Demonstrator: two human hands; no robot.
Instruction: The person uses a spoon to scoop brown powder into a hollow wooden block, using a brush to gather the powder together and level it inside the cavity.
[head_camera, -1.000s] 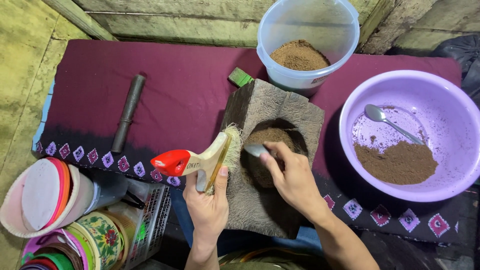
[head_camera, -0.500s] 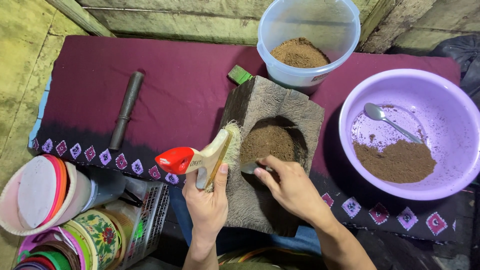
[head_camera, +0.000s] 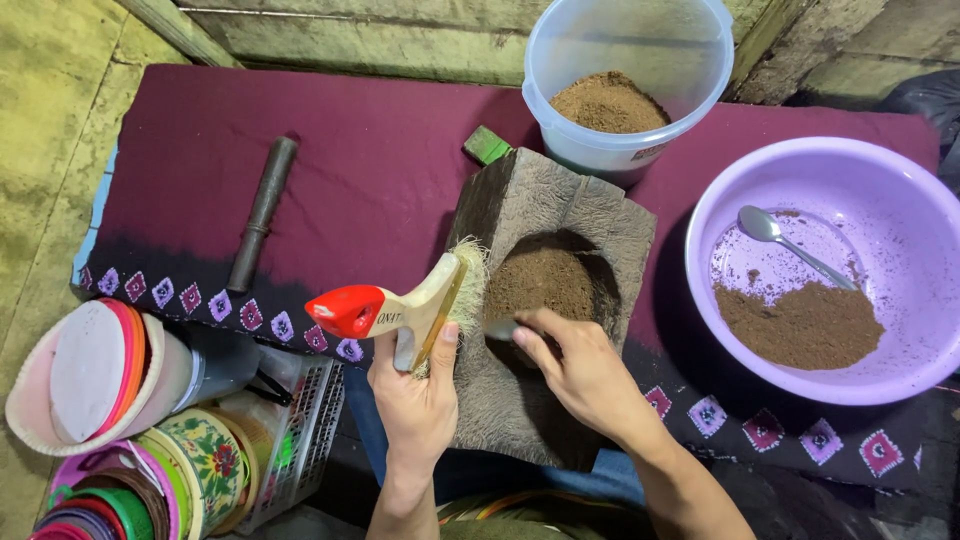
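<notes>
Two hands, wooden red-tipped brush (head_camera: 400, 310), rough block (head_camera: 545, 300), brown powder (head_camera: 545, 280)

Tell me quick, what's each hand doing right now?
Left hand: closed around the paintbrush with the red-tipped handle.
Right hand: fingers pinched on a small metal tool in the brown powder in the stone block.

The right hand (head_camera: 585, 375) draws back from the middle of the brown powder (head_camera: 545, 280) toward the near rim of the wooden mould (head_camera: 545, 215), its fingers (head_camera: 530, 330) now pinching a small metal tool (head_camera: 500, 328) at the hollow's edge. More powder shows beyond the fingers than a second ago.
</notes>
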